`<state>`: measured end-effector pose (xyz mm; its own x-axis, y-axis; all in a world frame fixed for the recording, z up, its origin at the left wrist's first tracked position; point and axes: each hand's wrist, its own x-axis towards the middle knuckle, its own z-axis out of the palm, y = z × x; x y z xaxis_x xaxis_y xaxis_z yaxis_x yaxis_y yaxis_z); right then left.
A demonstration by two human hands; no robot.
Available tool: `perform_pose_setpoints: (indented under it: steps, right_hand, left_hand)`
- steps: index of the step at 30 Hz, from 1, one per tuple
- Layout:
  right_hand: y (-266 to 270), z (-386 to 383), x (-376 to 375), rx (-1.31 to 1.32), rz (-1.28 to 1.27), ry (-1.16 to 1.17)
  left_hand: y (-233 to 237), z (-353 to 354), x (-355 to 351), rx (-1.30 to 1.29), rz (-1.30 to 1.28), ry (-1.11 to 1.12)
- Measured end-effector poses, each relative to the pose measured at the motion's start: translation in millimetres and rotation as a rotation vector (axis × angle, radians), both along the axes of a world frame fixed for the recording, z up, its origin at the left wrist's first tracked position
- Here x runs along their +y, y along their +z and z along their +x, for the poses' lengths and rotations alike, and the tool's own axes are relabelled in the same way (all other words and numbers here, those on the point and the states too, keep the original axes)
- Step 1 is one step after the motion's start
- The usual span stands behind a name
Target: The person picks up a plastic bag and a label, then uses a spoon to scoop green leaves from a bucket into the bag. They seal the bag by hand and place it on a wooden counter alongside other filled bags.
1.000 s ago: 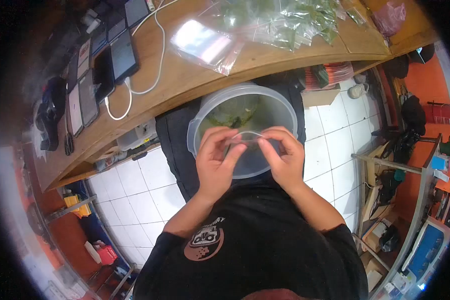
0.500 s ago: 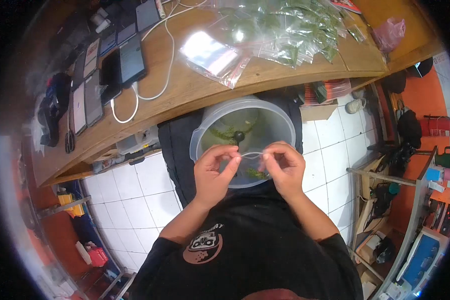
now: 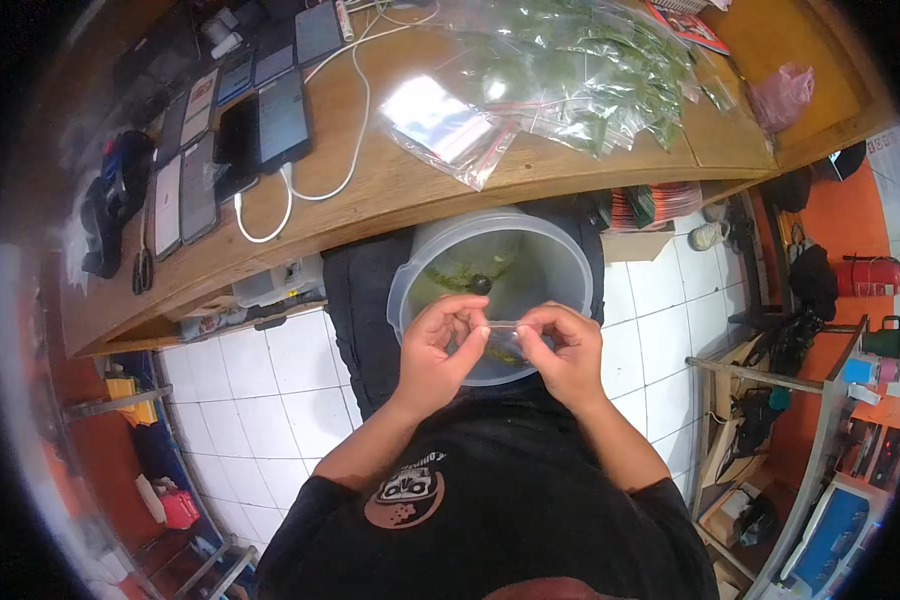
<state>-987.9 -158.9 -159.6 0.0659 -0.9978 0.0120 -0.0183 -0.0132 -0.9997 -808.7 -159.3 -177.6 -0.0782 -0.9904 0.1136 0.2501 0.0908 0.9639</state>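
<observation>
Over a translucent plastic bucket, my left hand and my right hand pinch the two ends of the top edge of a clear zip bag. Its edge is drawn nearly straight between my fingertips, with a faint reddish line along it. The bag's lower part is hard to see against the bucket. Inside the bucket are green leafy bits and a dark round object.
A wooden table in front carries several phones, white charging cables, a stack of clear zip bags and bags of green leaves. A metal shelf stands at right, above white floor tiles.
The bag's mouth was spread into a narrow loop before; now its edge looks flat and straight between my fingers. The whole view has shifted slightly, with the table lower in it.
</observation>
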Motion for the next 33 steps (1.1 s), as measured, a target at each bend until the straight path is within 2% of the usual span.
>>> perform_pose_setpoints:
  steps: [2, 5, 12, 14, 16, 18, 19, 21, 23, 24, 25, 26, 27, 28, 33]
  right_hand:
    - [-1.3, 1.5, -1.7, -0.014, -0.015, 0.007]
    - [-2.0, 1.1, -4.4, 0.028, -0.054, 0.068]
    - [0.1, 1.1, -9.0, 0.078, -0.030, 0.147]
    - [10.0, -4.1, -12.9, 0.089, 0.057, 0.226]
    - [21.2, -13.9, -21.7, 0.102, 0.137, 0.302]
    - [33.8, -26.5, -39.6, 0.095, 0.300, 0.481]
    - [51.0, -32.5, -50.6, 0.184, 0.288, 0.514]
    - [71.4, -35.1, -67.6, -0.045, 0.258, 0.342]
    - [75.4, -43.8, -87.7, -0.256, 0.073, 0.085]
    - [75.9, -47.0, -96.6, -0.366, 0.031, -0.074]
    - [76.3, -49.7, -100.7, -0.367, 0.022, -0.071]
    - [76.6, -52.4, -104.6, -0.370, 0.002, -0.184]
    - [75.3, -56.6, -108.9, -0.373, -0.019, -0.297]
    - [65.8, -63.6, -107.8, -0.388, 0.015, -0.276]
    - [30.7, -68.7, -86.1, -0.340, 0.186, -0.268]
  left_hand:
    - [7.3, -1.8, 1.2, 0.082, 0.098, -0.054]
    - [0.2, 3.8, 1.5, -0.028, 0.036, -0.091]
    - [2.3, 5.7, -1.7, -0.022, 0.029, -0.127]
    - [0.3, 13.9, -6.3, -0.265, -0.163, -0.123]
    - [15.6, 16.4, -13.1, -0.317, -0.128, -0.125]
    - [39.8, 21.3, -27.0, -0.374, -0.096, -0.129]
    - [53.9, 25.7, -41.5, -0.461, -0.225, -0.036]
    - [70.0, 33.2, -71.0, -0.597, -0.415, 0.154]
    - [84.3, 32.0, -104.8, -0.609, -0.349, 0.240]
    - [83.6, 33.6, -131.2, -0.738, -0.482, 0.304]
    - [81.3, 34.8, -152.2, -0.865, -0.614, 0.370]
    - [74.9, 35.2, -167.7, -0.864, -0.622, 0.376]
    - [66.0, 35.4, -182.2, -0.969, -0.570, 0.339]
    - [63.6, 34.6, -190.7, -1.071, -0.515, 0.302]
    - [55.4, 35.2, -205.9, -0.975, -0.418, 0.280]
